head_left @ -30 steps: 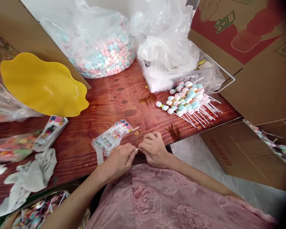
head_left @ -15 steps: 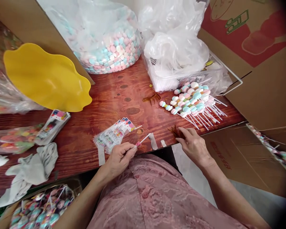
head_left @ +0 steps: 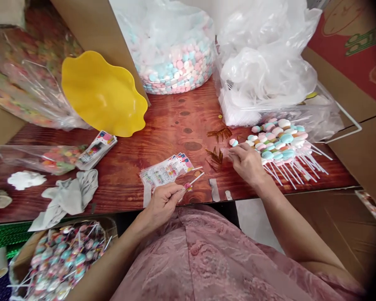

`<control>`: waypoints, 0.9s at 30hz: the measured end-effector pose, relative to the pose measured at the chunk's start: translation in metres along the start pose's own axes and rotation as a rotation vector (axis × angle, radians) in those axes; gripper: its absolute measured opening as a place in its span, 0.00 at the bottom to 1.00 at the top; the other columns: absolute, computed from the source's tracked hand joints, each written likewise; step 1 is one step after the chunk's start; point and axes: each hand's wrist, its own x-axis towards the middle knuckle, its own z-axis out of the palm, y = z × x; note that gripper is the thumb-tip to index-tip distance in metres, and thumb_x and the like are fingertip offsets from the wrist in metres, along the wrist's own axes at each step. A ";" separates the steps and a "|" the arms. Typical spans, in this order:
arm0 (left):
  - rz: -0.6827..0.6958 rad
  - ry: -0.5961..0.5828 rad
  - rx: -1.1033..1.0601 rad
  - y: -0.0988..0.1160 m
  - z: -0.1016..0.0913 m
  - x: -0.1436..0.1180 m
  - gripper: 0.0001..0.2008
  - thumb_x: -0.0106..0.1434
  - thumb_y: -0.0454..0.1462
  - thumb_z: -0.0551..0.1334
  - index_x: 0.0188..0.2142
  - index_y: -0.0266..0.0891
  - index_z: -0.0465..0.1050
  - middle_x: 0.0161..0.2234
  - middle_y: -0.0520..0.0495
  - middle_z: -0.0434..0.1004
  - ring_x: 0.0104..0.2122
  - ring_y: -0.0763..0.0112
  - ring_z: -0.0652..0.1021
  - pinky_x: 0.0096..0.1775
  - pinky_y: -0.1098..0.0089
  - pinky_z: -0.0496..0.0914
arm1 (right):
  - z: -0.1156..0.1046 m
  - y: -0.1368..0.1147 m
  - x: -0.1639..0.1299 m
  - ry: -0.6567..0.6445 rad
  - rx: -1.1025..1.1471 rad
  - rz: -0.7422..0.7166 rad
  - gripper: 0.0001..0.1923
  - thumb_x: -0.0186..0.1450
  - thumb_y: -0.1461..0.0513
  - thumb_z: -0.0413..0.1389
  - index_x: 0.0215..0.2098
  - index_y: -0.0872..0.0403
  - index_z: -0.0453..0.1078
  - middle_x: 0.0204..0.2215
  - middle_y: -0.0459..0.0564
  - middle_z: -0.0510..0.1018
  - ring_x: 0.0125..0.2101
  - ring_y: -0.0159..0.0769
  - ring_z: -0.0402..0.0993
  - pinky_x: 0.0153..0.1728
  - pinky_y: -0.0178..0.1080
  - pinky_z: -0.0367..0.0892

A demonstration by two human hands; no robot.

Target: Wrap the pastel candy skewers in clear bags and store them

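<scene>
My left hand [head_left: 165,200] is closed at the table's front edge, thumb and forefinger pinching a thin white stick [head_left: 196,179]. A small pink bit and a glint of gold show by the fingertips; what lies under the hand is hidden. My right hand [head_left: 248,164] is over the table, fingers bent together, beside a pile of marshmallow skewers [head_left: 282,140]. A pink and blue marshmallow end [head_left: 233,142] shows just beyond its fingers. A pale, see-through bit is at the fingertips, too small to make out. Gold twist ties [head_left: 215,156] lie just left of them.
Printed bags [head_left: 164,171] lie fanned in front. Behind stand a big bag of marshmallows [head_left: 178,69] and a plastic-covered tray [head_left: 269,106]. A yellow wavy dish [head_left: 105,94] and grey cloth [head_left: 70,194] are at left. A box of wrapped skewers [head_left: 65,255] sits below the edge.
My right hand has moved from the gold twist ties up and to the marshmallow skewers. My left hand still pinches the white stick. The view has swung left.
</scene>
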 end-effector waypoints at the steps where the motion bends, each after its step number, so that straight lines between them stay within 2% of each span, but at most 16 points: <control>1: -0.025 0.011 -0.041 -0.001 -0.001 0.000 0.18 0.70 0.42 0.54 0.25 0.36 0.68 0.23 0.53 0.63 0.26 0.76 0.65 0.31 0.73 0.59 | -0.004 -0.002 -0.007 0.008 -0.029 -0.004 0.12 0.68 0.63 0.51 0.34 0.55 0.77 0.36 0.54 0.76 0.34 0.36 0.72 0.33 0.37 0.64; 4: -0.074 0.020 -0.144 -0.002 -0.003 0.005 0.18 0.69 0.43 0.54 0.24 0.37 0.65 0.22 0.54 0.60 0.24 0.77 0.63 0.29 0.73 0.58 | -0.012 -0.012 -0.028 -0.081 -0.014 -0.100 0.12 0.69 0.62 0.51 0.37 0.52 0.78 0.37 0.51 0.76 0.34 0.34 0.72 0.32 0.35 0.63; 7: -0.075 0.016 -0.160 0.001 -0.004 0.012 0.16 0.68 0.42 0.55 0.25 0.37 0.66 0.21 0.55 0.60 0.24 0.77 0.63 0.28 0.74 0.58 | -0.011 -0.020 -0.038 -0.165 -0.033 -0.184 0.11 0.69 0.61 0.52 0.36 0.52 0.78 0.33 0.49 0.76 0.34 0.34 0.72 0.32 0.35 0.62; 13: -0.056 0.009 -0.098 0.005 -0.006 0.013 0.17 0.68 0.42 0.54 0.25 0.36 0.67 0.22 0.54 0.63 0.24 0.77 0.64 0.28 0.74 0.59 | 0.007 -0.022 -0.029 -0.188 -0.018 -0.151 0.11 0.69 0.58 0.53 0.36 0.52 0.77 0.33 0.49 0.76 0.36 0.36 0.71 0.36 0.36 0.62; 18: -0.115 0.059 -0.124 0.001 -0.011 0.007 0.18 0.66 0.43 0.55 0.23 0.36 0.65 0.21 0.54 0.61 0.23 0.78 0.63 0.27 0.75 0.58 | 0.012 -0.023 -0.022 -0.243 0.030 -0.101 0.12 0.68 0.62 0.49 0.30 0.53 0.72 0.33 0.52 0.75 0.36 0.37 0.71 0.35 0.37 0.62; 23: -0.270 0.032 -0.413 -0.001 -0.011 0.008 0.19 0.61 0.51 0.59 0.27 0.37 0.67 0.20 0.55 0.60 0.20 0.80 0.61 0.23 0.76 0.56 | -0.004 -0.017 -0.018 -0.213 0.393 0.001 0.10 0.68 0.60 0.50 0.29 0.52 0.66 0.27 0.47 0.72 0.29 0.33 0.68 0.32 0.36 0.63; 25: -0.333 0.020 -0.504 0.002 -0.009 0.012 0.21 0.57 0.53 0.62 0.27 0.36 0.68 0.20 0.55 0.62 0.19 0.81 0.62 0.22 0.77 0.56 | -0.010 -0.014 -0.018 -0.210 0.522 0.087 0.11 0.68 0.58 0.52 0.28 0.53 0.67 0.25 0.45 0.72 0.27 0.32 0.67 0.31 0.36 0.64; 27: -0.360 0.008 -0.553 0.005 -0.007 0.017 0.22 0.54 0.54 0.65 0.26 0.36 0.68 0.20 0.55 0.63 0.19 0.82 0.62 0.21 0.78 0.56 | -0.013 -0.014 -0.020 -0.203 0.638 0.187 0.09 0.65 0.56 0.56 0.32 0.53 0.72 0.26 0.45 0.74 0.27 0.31 0.68 0.30 0.36 0.65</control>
